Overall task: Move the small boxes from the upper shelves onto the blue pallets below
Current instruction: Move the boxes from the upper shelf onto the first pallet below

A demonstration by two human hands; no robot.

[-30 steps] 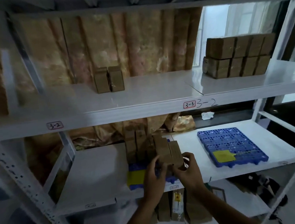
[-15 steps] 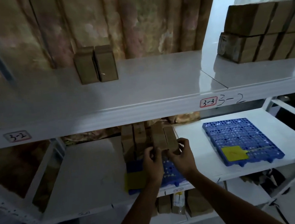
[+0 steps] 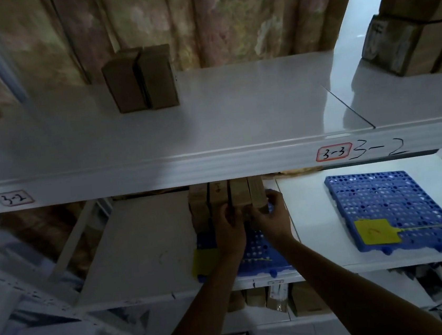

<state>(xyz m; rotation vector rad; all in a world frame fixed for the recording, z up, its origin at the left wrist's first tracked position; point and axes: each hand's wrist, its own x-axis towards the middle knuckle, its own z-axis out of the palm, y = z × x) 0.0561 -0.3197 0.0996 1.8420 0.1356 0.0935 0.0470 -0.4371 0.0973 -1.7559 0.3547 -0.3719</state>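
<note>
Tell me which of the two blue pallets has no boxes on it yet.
The right-hand blue pallet, bearing only a yellow tag. The other pallet, under both hands, already carries a row of boxes.

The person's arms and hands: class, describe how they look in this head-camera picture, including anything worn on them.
Both forearms are bare as far as the frame shows: no sleeves in view. The left hand and right hand wear no gloves. No watch, bracelet or ring is visible, though the light is dim and the fingers are partly hidden. No markings can be made out.
</note>
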